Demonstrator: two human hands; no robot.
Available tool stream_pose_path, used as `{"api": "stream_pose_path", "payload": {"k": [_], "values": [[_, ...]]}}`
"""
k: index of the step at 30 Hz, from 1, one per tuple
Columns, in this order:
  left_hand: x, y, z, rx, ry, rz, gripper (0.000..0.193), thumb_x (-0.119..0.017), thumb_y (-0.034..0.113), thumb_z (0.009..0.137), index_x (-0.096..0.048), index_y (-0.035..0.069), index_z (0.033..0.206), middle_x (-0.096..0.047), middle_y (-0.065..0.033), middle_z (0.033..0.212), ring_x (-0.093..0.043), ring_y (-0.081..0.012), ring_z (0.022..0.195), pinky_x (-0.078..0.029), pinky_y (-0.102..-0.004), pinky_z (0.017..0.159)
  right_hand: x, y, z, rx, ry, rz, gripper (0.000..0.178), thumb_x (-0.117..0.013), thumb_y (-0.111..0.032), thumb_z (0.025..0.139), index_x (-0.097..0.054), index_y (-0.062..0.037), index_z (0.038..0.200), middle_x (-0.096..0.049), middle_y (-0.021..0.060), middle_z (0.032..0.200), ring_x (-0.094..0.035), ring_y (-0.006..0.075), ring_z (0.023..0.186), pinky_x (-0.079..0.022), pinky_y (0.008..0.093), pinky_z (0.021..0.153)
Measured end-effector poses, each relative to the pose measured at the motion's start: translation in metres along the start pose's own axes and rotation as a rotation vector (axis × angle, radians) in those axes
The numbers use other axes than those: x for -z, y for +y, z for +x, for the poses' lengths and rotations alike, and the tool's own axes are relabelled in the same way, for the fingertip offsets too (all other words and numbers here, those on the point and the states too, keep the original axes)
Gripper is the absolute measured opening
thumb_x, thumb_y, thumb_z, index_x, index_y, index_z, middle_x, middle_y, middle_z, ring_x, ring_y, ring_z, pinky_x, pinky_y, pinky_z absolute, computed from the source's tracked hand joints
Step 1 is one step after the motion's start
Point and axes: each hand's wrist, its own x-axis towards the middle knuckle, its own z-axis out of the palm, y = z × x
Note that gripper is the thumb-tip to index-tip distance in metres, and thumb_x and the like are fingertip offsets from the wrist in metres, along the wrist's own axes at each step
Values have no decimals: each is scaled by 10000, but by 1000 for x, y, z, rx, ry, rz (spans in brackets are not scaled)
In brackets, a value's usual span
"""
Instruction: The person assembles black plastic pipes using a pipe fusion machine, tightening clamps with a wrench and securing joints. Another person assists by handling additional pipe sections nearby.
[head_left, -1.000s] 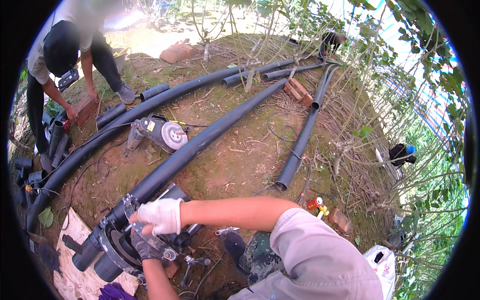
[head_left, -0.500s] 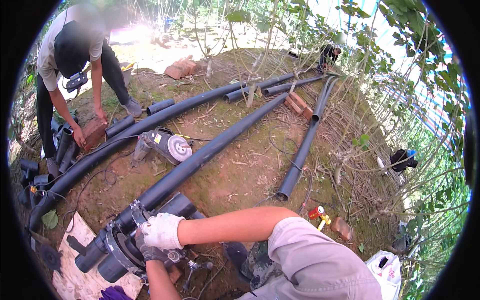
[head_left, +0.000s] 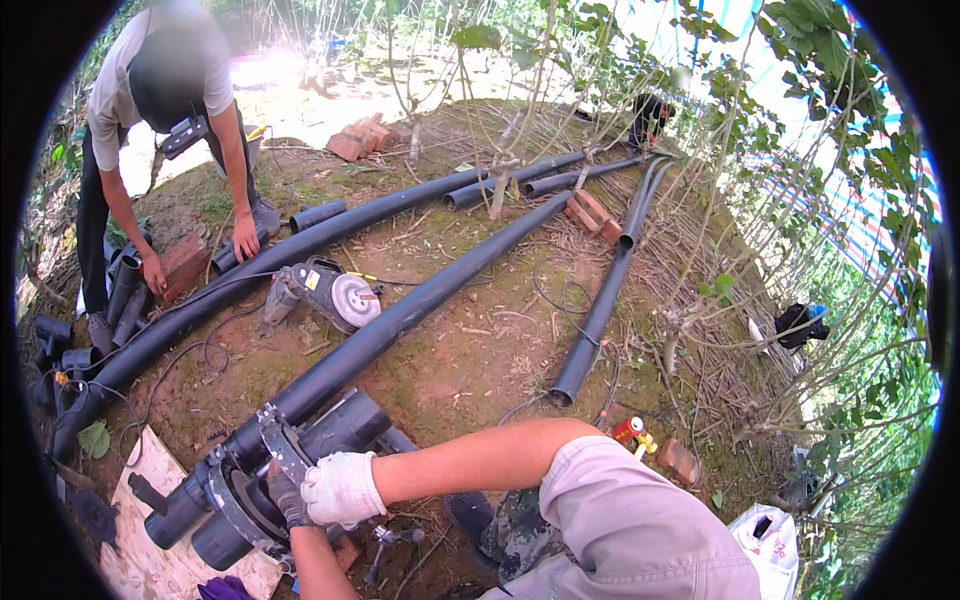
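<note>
My left hand (head_left: 287,497), in a dark grey glove, reaches into the gap between the metal rings of a pipe clamp (head_left: 283,446). Its fingers look bent against the clamp, partly hidden. Close beside it, my right hand (head_left: 340,488) in a white knitted glove is closed at the clamp's near right side; whatever it grips is hidden. A long black pipe (head_left: 420,308) runs into the clamp from the far side. Short black pipe pieces (head_left: 222,541) stick out at the lower left, and another black piece (head_left: 349,424) lies at the clamp's right.
An angle grinder (head_left: 325,292) rests beyond the long pipe. At left, a co-worker (head_left: 160,110) bends over a brick (head_left: 184,266) and pipe offcuts. A board (head_left: 150,500) lies under the clamp. At right are another pipe (head_left: 592,335), a red can (head_left: 628,430) and leafy stems.
My hands have shifted slightly right and down along the clamp, uncovering more of its ring. The co-worker's hand has moved right from the brick to a short pipe.
</note>
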Motion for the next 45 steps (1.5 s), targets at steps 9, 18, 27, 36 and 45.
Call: {"api": "stream_pose_path", "payload": {"k": [9,18,27,36,45], "values": [[-16,7,-18,-111,168,180,334,-623,321,966,-661,83,1197,-680,-62,1061,-630,-202,899,-528,-357,828,15,-4,-6,-38,-295,87,151,-743,-247,718,-736,-122,803,-703,108,834,-693,331,826,-543,471,704],[-20,18,-26,-16,-19,24,284,-576,310,978,-678,117,1159,-687,-56,1017,-637,-212,844,-536,-365,772,-17,-13,-21,-14,46,-170,108,-670,-278,727,-674,-171,716,-659,6,735,-649,227,785,-422,411,697],[-51,37,-53,22,27,-30,275,-599,330,955,-690,106,1084,-686,-39,945,-635,-211,803,-534,-367,762,-16,-23,-27,-67,112,-146,132,-682,-292,738,-678,-161,741,-666,12,760,-647,236,786,-423,408,689],[-37,29,-41,83,68,-78,296,-572,361,966,-675,122,1106,-689,-54,1017,-646,-244,883,-530,-398,828,-11,3,-16,18,-113,-5,157,-741,-316,698,-703,-188,781,-673,66,806,-663,265,856,-466,437,723],[-45,35,-51,47,-58,-25,283,-573,353,966,-681,128,1099,-688,-43,991,-646,-218,861,-535,-372,794,-31,-28,-33,-246,214,-90,259,-749,-372,710,-680,-136,793,-664,13,770,-641,230,878,-415,414,746]]}}
